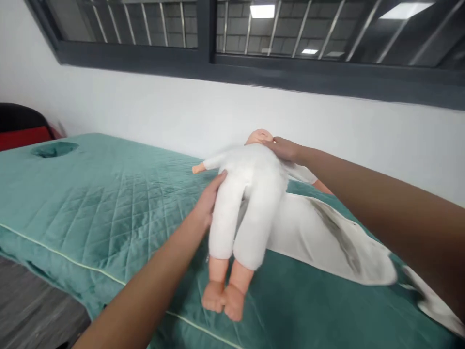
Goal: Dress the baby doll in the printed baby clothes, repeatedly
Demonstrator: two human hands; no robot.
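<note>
A baby doll [250, 198] in a white soft suit is held over a green quilted bed, its bare feet toward me and its head at the far end. My left hand [210, 196] grips the doll's side near the hip, thumb on top and the other fingers hidden beneath. By the doll's head and shoulder, my right hand [283, 148] is wrapped against it, with some fingers out of sight. Under and to the right of the doll lies a rumpled white cloth [319, 237].
The green bed cover [109, 194] has a round hole [54, 149] at its far left. Behind the bed stand a white wall [145, 106] and a dark-framed window [207, 31] with bars. A red and black object [22, 126] is at the left edge. Grey floor [32, 300] shows lower left.
</note>
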